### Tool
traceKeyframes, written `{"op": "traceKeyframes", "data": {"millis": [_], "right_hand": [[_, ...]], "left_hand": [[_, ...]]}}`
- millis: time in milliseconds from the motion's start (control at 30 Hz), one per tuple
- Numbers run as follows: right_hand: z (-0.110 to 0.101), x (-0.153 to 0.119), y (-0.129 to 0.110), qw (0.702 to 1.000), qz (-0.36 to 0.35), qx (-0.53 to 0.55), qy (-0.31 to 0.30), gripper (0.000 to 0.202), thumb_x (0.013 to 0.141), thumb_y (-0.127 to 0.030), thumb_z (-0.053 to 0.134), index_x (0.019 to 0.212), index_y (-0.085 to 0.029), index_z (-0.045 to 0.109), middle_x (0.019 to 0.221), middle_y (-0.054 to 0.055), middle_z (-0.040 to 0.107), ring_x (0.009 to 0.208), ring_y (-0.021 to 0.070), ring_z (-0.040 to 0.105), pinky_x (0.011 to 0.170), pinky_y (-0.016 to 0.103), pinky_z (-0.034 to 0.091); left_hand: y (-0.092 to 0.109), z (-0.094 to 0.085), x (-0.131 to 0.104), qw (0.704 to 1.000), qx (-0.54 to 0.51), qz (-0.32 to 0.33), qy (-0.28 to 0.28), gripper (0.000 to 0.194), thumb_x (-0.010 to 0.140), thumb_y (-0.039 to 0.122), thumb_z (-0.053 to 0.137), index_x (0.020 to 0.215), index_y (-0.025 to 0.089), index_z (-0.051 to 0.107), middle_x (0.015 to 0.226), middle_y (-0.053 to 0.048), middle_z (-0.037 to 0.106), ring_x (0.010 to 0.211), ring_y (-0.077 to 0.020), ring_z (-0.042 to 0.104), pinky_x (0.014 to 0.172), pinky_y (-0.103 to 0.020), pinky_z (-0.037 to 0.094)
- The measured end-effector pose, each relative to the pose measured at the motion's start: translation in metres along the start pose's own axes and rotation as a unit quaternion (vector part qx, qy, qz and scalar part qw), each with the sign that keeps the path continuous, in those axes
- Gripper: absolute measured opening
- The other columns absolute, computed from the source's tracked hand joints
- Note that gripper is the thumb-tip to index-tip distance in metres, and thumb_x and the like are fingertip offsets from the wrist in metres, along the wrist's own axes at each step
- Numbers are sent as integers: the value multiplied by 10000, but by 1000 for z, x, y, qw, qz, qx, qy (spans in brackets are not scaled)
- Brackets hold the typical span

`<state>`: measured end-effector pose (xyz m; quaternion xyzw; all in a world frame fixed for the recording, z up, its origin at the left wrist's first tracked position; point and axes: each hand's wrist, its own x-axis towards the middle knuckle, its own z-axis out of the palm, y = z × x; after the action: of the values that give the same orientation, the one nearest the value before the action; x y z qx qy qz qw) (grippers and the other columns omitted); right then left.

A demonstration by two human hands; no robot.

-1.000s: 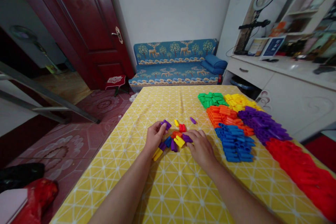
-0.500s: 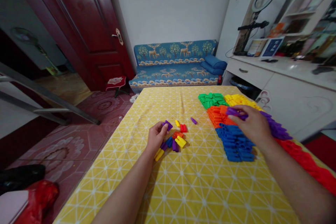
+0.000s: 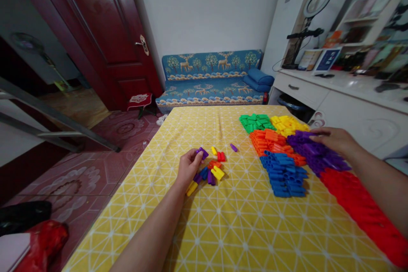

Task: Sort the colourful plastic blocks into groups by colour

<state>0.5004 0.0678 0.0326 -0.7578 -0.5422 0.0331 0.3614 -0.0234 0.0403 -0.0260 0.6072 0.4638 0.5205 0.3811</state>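
My left hand [image 3: 190, 162] pinches a purple plastic piece [image 3: 203, 153] between thumb and fingertips, just above the cloth. Close by lies a small loose group with a yellow piece [image 3: 218, 173], a red piece [image 3: 221, 157], an orange piece [image 3: 214, 164] and a blue piece [image 3: 204, 173]. A single purple piece [image 3: 233, 148] rests farther off. My right hand [image 3: 331, 139] is at the far edge of the purple pile [image 3: 315, 153], fingers closed on a purple piece [image 3: 304, 134] at the top. Whether that piece touches the pile is unclear.
Sorted piles stand on the yellow tablecloth [image 3: 223, 221]: green [image 3: 256, 123], yellow [image 3: 288, 126], orange [image 3: 269, 141], blue [image 3: 285, 176] and red [image 3: 360, 204]. Beyond the table is a blue sofa [image 3: 204, 89]; a white cabinet [image 3: 357, 114] stands to the right.
My right hand has moved right, from above the orange pile to the purple pile, carrying purple pieces. My left hand has stayed in place with its purple piece.
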Motion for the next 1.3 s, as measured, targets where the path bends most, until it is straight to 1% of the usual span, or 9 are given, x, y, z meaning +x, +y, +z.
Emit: {"op": "traceKeyframes", "data": {"millis": [133,233,367,500,600,700,967,1133,1300], "right_hand": [[-3,-36,-56,997,26,15,70,300,774,-465,665,891,-191,705,717,105,653,560,170,570,608,359,447],[18,-85,-120,988,-73,91,99,283,841,-428,578,959,-201,698,888,127,673,759,215,616,728,397,492],[76,-167,-196,950,-166,234,-126,268,820,-297,551,1037,-204,677,1076,98,656,816,175,626,651,289,534],[126,-223,-236,921,-200,252,-221,610,759,-144,564,1353,-269,506,1352,79,521,851,138,629,759,297,558],[144,-235,-248,924,-209,244,-210,710,763,-135,587,1436,-269,407,1398,77,494,1073,186,603,953,367,505],[149,-233,-251,929,-198,250,-188,563,790,-174,595,1343,-251,515,1318,71,574,1157,210,580,994,385,478],[128,-211,-216,974,-106,162,-113,426,845,-321,589,1255,-213,551,975,60,694,778,174,660,677,274,517],[116,-217,-202,980,-174,-44,-82,239,850,-330,619,1054,-215,669,1001,78,635,885,200,622,711,284,473],[121,-229,-211,958,-280,51,-40,255,874,-264,595,1120,-219,646,1066,74,620,1036,210,561,880,340,478]], "left_hand": [[5,1,-1,1000,-12,7,-9,354,857,474,602,856,135,701,660,-22,650,602,-130,564,585,-221,419],[8,1,-2,999,-27,11,-28,353,857,471,603,826,132,696,679,-21,642,631,-133,563,612,-224,420],[10,-1,-5,998,-29,6,-56,371,853,480,607,741,132,670,654,-6,612,609,-121,528,586,-215,393],[13,-2,-8,995,-23,4,-97,393,840,497,617,725,126,686,640,-8,603,577,-118,506,560,-218,380],[16,-3,-8,990,-7,32,-134,389,832,495,628,735,127,709,636,-22,619,580,-127,519,578,-229,394],[17,-4,-6,983,11,63,-171,400,810,518,648,721,135,723,659,-44,650,610,-147,554,605,-245,423],[15,-10,-5,967,75,95,-224,411,686,532,768,881,170,762,820,-92,728,743,-213,655,711,-287,490],[23,-15,-3,939,129,139,-288,537,579,416,866,1066,232,733,1022,-93,722,941,-262,654,898,-351,483],[25,-16,-3,925,164,167,-299,534,600,196,795,1123,258,706,1074,-69,690,977,-249,632,906,-351,486]]}}
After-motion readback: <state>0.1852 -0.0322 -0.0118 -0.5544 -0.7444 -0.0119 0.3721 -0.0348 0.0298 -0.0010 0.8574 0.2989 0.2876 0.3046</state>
